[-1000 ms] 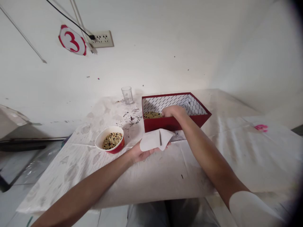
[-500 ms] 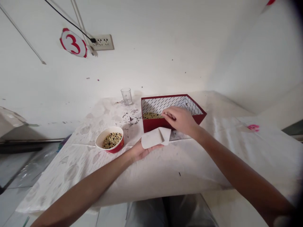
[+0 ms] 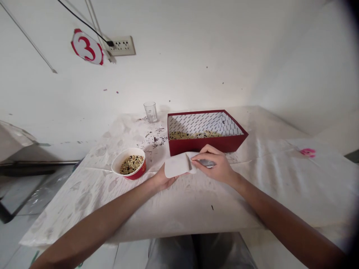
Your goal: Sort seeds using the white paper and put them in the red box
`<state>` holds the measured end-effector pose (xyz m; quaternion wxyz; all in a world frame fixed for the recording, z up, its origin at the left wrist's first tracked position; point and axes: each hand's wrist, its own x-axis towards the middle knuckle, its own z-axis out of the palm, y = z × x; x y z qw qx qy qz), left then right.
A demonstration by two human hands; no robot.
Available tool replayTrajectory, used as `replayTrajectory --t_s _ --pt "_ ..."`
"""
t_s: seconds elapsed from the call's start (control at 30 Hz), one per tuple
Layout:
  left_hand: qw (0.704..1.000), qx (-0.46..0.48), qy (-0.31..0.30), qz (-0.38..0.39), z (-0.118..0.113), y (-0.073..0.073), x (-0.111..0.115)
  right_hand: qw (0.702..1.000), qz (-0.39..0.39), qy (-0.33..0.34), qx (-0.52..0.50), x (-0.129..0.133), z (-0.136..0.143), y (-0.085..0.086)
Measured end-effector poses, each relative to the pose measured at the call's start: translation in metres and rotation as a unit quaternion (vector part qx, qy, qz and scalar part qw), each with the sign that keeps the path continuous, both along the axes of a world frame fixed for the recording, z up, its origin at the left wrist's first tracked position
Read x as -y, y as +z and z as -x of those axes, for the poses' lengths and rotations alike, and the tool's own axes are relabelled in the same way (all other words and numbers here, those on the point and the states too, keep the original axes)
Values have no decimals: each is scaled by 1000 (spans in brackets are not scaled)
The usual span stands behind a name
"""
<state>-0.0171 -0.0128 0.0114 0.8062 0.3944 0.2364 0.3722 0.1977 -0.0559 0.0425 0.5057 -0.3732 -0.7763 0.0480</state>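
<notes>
Lying just below the middle of the frame, the folded white paper ran with its long axis roughly left to right, its open folded edge pointing toward the right. The left hand cupped it from underneath at its lower left, palm up, fingers curled loosely under the sheet. The right hand met the paper's right edge, thumb and forefinger pinched together against it, the other fingers curled in; whether something small sat between the fingertips could not be told. Both forearms rose from the bottom corners of the frame and converged at the paper, above the pale cloth-covered surface. Just above the hands stood a red box with a patterned lining and a layer of beans along its near wall. Left of the paper sat a red bowl of mixed beans, and a small glass stood nearer the wall.
</notes>
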Motion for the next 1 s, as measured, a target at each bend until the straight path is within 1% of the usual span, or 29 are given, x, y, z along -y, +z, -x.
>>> replayTrajectory --t_s 0.13,0.33,0.5,0.67,0.87,1.0 --pt "1000 6 -20 7 1 -4 -2 1000 2 10 -12 2 4 -3" --pt "999 10 2 42 2 -8 -4 1000 -6 -13 -6 4 5 -1" --pt "999 4 -26 19 3 -10 -5 999 -36 -19 35 3 2 -4" --pt "999 -17 -46 -4 3 -8 -3 996 -59 -5 60 2 1 -5" --pt "998 -8 -58 -24 1 -9 -4 996 -54 11 76 4 1 -3" --pt "997 -33 -62 -21 3 -9 -5 996 -49 12 70 5 2 -3"
